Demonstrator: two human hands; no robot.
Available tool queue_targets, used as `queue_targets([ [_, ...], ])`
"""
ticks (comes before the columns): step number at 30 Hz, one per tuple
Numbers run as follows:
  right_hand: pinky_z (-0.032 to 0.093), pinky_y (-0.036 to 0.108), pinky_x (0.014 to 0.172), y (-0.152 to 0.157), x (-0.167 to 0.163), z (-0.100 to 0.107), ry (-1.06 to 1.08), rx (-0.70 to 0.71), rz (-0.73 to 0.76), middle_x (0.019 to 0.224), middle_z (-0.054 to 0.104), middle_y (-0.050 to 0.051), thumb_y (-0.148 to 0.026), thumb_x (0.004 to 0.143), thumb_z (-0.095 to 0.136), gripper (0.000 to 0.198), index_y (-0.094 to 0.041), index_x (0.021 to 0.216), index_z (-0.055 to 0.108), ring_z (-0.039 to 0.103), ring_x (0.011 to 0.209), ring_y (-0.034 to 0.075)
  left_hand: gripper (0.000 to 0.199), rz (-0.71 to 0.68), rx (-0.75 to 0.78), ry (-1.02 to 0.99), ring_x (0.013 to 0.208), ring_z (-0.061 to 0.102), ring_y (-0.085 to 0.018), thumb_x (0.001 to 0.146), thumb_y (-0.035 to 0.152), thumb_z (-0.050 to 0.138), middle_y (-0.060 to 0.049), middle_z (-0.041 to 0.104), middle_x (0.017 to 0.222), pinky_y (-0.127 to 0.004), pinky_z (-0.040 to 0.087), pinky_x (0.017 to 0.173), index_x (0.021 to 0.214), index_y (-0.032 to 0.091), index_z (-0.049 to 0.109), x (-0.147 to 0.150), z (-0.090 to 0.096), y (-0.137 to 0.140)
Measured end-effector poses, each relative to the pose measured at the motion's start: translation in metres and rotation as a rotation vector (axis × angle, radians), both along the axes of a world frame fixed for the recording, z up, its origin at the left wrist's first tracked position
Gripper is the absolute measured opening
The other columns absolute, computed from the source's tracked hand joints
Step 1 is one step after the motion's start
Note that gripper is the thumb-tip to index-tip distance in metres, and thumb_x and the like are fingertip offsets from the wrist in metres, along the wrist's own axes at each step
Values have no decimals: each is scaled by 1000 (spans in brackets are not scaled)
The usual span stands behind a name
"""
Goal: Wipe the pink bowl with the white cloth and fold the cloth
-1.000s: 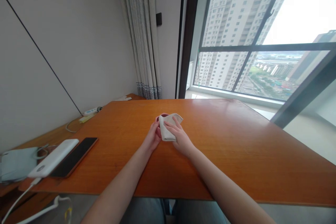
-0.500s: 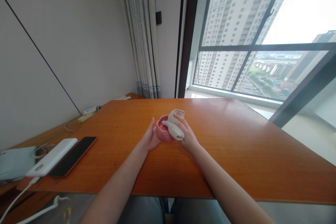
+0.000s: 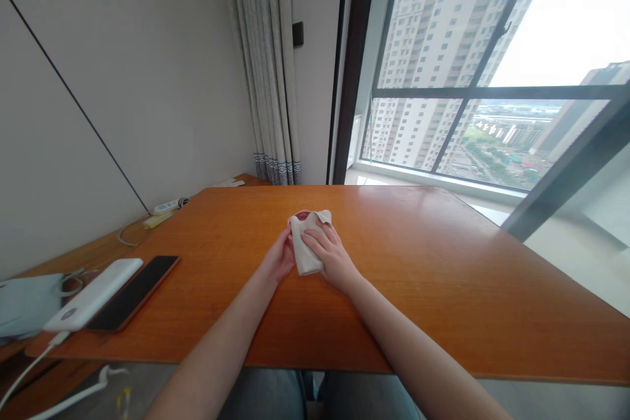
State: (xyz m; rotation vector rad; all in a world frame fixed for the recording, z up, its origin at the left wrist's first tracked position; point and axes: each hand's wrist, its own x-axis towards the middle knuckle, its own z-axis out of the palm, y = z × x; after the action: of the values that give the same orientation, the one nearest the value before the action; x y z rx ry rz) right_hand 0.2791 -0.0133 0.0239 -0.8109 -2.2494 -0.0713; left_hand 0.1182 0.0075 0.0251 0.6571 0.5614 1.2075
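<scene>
Over the middle of the table, my left hand [image 3: 279, 257] is closed around the left side of a small pink bowl-like container [image 3: 301, 214]. A whitish cloth [image 3: 306, 258] drapes over the container's near side and hides most of it, leaving a strip of its rim and dark pink inside showing. On top of the cloth lies my right hand [image 3: 335, 261], its fingers pressing the fabric against the container. One corner of the cloth sticks up by the fingertips.
At the table's [image 3: 418, 289] left edge lie a black-screened phone [image 3: 135, 292] and a white power bank [image 3: 96, 294] with a cable [image 3: 34, 367]. Farther back on the left is a power strip [image 3: 170, 206]. A window [image 3: 472, 90] stands behind on the right.
The cloth, bunched and partly inside the container before, is now spread flat over its near side. My right hand has moved left and turned palm down onto it.
</scene>
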Motion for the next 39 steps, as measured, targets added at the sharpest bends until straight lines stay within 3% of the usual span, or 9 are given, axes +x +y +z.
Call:
queue_targets([
  [3,29,50,107,3,7,2,33,5,-38,126,52,10,-12,78,48,51,-22,127,48,33,128,28,40,-12,-3,-82,90,63,-13,87,25,51,-5,64,111,-19,52,76,126,18,49,0,1,-2],
  [8,30,51,106,-1,10,-3,204,30,-80,130,45,11,-17,77,50,42,-21,119,50,27,132,29,48,-115,182,-75,114,53,-19,80,27,61,-7,52,130,-27,47,93,126,21,49,8,13,-17],
  [13,28,57,105,-8,-8,-9,210,33,-205,132,42,14,-15,73,52,44,-17,118,50,21,132,35,48,3,258,-35,125,44,-20,81,26,61,-5,47,136,-28,38,103,127,22,48,16,11,-19],
  [16,35,52,100,-6,-9,-5,161,26,-154,115,51,13,-11,74,49,38,-17,112,54,36,119,31,49,30,203,-39,121,48,-20,83,34,59,-7,53,130,-31,40,101,129,21,46,13,7,-14],
  [21,43,44,90,-2,3,2,118,9,-10,99,53,11,-11,79,46,33,-20,108,57,46,99,25,56,-143,5,-15,103,60,-22,86,56,41,-11,63,115,-31,51,84,124,16,52,-1,10,-11],
  [27,41,45,95,-3,2,2,121,-3,9,103,53,11,-14,80,47,35,-20,113,55,44,107,26,45,-154,-42,33,89,64,-17,87,43,48,-7,64,115,-25,54,70,126,21,52,-7,13,-8],
  [30,29,51,104,-5,-4,0,85,-12,-42,114,53,11,-14,76,49,46,-20,121,50,35,121,30,37,-20,8,-66,98,61,-15,89,31,48,-6,63,117,-23,51,83,123,18,54,1,8,-4],
  [33,22,57,106,-4,-8,-6,30,-27,-57,121,51,11,-15,74,51,55,-19,128,44,33,121,32,38,-2,-11,-96,104,59,-18,88,31,49,-10,62,117,-26,47,91,120,11,55,9,0,-1],
  [39,39,47,96,8,9,-5,135,-76,-23,99,53,11,-16,80,46,31,-18,110,55,45,104,26,46,-32,-12,-4,92,63,-16,80,27,62,-8,62,115,-29,52,82,124,21,51,8,-6,-5],
])
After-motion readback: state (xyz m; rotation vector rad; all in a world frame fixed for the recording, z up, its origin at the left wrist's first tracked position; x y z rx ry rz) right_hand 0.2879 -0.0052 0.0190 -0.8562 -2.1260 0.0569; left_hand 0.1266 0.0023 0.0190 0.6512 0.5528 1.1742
